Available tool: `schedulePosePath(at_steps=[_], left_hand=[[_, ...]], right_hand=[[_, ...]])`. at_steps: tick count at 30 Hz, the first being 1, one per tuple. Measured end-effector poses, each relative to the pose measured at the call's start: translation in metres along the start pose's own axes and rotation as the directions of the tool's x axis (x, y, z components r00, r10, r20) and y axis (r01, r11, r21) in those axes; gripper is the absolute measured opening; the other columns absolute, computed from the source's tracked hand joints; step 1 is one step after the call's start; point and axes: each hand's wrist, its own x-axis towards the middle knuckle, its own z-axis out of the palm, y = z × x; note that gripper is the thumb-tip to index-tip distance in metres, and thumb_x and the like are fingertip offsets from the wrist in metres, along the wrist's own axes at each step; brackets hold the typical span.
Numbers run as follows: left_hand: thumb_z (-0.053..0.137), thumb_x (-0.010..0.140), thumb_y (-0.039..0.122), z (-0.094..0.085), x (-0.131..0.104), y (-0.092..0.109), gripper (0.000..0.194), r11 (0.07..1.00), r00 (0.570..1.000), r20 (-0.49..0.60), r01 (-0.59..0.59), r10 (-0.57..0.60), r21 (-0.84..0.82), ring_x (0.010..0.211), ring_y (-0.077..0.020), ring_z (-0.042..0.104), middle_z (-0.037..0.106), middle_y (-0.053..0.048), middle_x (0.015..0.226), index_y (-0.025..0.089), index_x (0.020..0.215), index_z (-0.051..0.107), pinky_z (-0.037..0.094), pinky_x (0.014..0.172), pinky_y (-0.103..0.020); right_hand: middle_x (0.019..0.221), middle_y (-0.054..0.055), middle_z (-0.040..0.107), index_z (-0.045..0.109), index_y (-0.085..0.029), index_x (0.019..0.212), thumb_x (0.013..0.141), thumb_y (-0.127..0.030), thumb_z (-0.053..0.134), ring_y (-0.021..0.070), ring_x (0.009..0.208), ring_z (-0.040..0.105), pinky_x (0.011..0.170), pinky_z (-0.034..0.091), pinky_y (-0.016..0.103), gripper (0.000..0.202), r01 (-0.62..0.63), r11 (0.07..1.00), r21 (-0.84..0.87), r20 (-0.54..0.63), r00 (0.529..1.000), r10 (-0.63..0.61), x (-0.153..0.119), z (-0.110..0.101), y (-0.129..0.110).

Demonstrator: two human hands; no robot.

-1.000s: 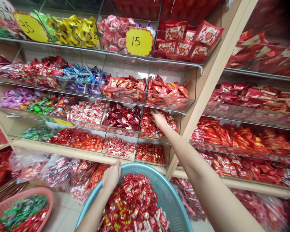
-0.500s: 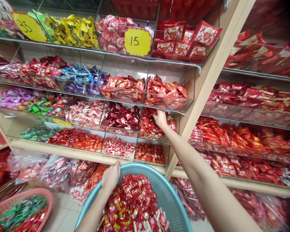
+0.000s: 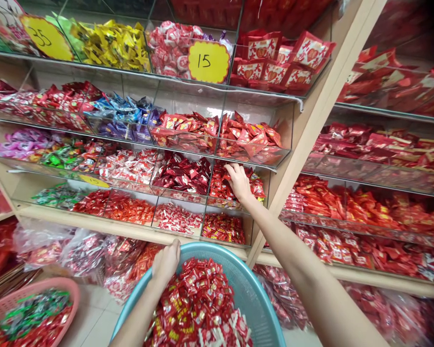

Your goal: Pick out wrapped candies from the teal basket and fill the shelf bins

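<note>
My left hand point(image 3: 167, 260) is closed over the rim of a large light-blue plastic basket point(image 3: 251, 284), at its upper left. Inside the basket lies a heap of small red wrapped candies point(image 3: 202, 299), with some red-and-white ones near the bottom. My right hand point(image 3: 237, 182) reaches into a shelf bin on the third row, over red wrapped candies point(image 3: 219, 185). Its fingers are bent and a little apart, and no candy shows in them. The palm side is hidden from view.
Clear dividers and front panels split the shelves point(image 3: 130, 137) into candy bins. A wooden upright point(image 3: 307, 149) stands right of my right hand. Yellow price tags point(image 3: 209, 61) hang above. Bagged candies point(image 3: 83, 253) and a pink basket point(image 3: 74, 294) sit low at left.
My right hand has lifted slightly and its fingers show more clearly above the candies. My left hand stays on the basket rim.
</note>
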Motion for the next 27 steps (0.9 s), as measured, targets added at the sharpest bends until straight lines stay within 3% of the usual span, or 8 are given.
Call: schedulePosePath(at_steps=[4, 11, 17, 21, 27], left_hand=[[0.015, 0.091, 0.035, 0.0, 0.0, 0.0, 0.039, 1.0, 1.0, 0.0, -0.004, 0.004, -0.001, 0.077, -0.0255, 0.065, 0.069, -0.011, 0.085, 0.023, 0.103, 0.049, 0.043, 0.066, -0.034], [0.014, 0.09, 0.036, 0.001, 0.001, -0.001, 0.04, 1.0, 1.0, -0.011, -0.013, 0.013, 0.001, 0.076, -0.0269, 0.065, 0.068, -0.011, 0.083, 0.022, 0.103, 0.049, 0.043, 0.064, -0.035], [0.014, 0.09, 0.038, 0.001, 0.001, -0.002, 0.041, 1.0, 1.0, -0.015, -0.009, 0.009, 0.012, 0.075, -0.0269, 0.065, 0.068, -0.012, 0.083, 0.022, 0.103, 0.05, 0.043, 0.064, -0.034], [0.015, 0.09, 0.038, 0.004, 0.002, 0.0, 0.043, 1.0, 1.0, -0.014, -0.004, 0.004, 0.004, 0.076, -0.0271, 0.065, 0.068, -0.012, 0.085, 0.021, 0.106, 0.051, 0.043, 0.064, -0.034], [0.021, 0.09, 0.038, 0.006, 0.002, -0.003, 0.04, 0.996, 0.998, -0.063, 0.008, -0.013, -0.087, 0.075, -0.0246, 0.064, 0.068, -0.012, 0.085, 0.021, 0.107, 0.053, 0.044, 0.068, -0.035]], right_hand=[[0.119, 0.009, 0.047, 0.044, -0.024, 0.123, 0.079, -0.006, 0.04, 0.0246, 0.101, 0.042, 0.068, 0.049, 0.032, 0.048, -0.012, 0.999, 0.043, -0.059, 0.998, 0.015, -0.008, -0.004, -0.005], [0.117, 0.008, 0.05, 0.048, -0.023, 0.122, 0.082, -0.005, 0.037, 0.0229, 0.101, 0.044, 0.078, 0.047, 0.034, 0.045, 0.044, 0.99, 0.132, -0.151, 0.988, -0.023, -0.014, -0.018, -0.009], [0.115, 0.008, 0.05, 0.047, -0.025, 0.123, 0.085, -0.012, 0.041, 0.0219, 0.107, 0.046, 0.089, 0.042, 0.039, 0.041, 0.123, 0.926, 0.357, -0.243, 0.969, -0.035, -0.071, -0.047, -0.032], [0.115, 0.008, 0.051, 0.047, -0.027, 0.124, 0.085, -0.011, 0.042, 0.0204, 0.107, 0.047, 0.09, 0.042, 0.037, 0.042, 0.094, 0.847, 0.523, -0.121, 0.992, -0.035, -0.129, -0.049, -0.062], [0.111, 0.007, 0.052, 0.049, -0.027, 0.119, 0.081, -0.005, 0.042, 0.0193, 0.104, 0.049, 0.087, 0.043, 0.035, 0.045, -0.122, 0.742, 0.66, 0.148, 0.989, 0.031, -0.199, -0.006, -0.099]])
